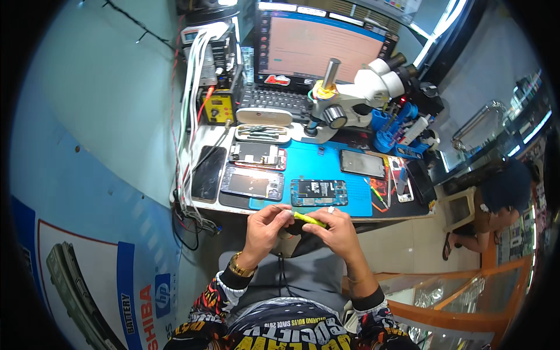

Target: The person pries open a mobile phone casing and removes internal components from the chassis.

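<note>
In front of the table edge, my two hands hold a slim yellow-green screwdriver (308, 219) between them. My right hand (340, 235) is closed around its right end. With thumb and fingertips, my left hand (262, 234) pinches the other end, where a small pale part shows; whether a separate piece is held there I cannot make out. Just beyond the hands, an opened phone (319, 192) with its black battery and blue frame exposed lies on a blue mat (303, 160). Left of it are a phone frame (252, 182) and a red-edged phone part (258, 156).
A microscope (350, 96) stands behind the mat, before a keyboard (274, 102) and monitor (326, 44). White cables (191, 116) hang by a yellow-fronted station (220, 109) at left. A tool holder (388, 131) stands right. Beyond the table, a person (504, 186) sits.
</note>
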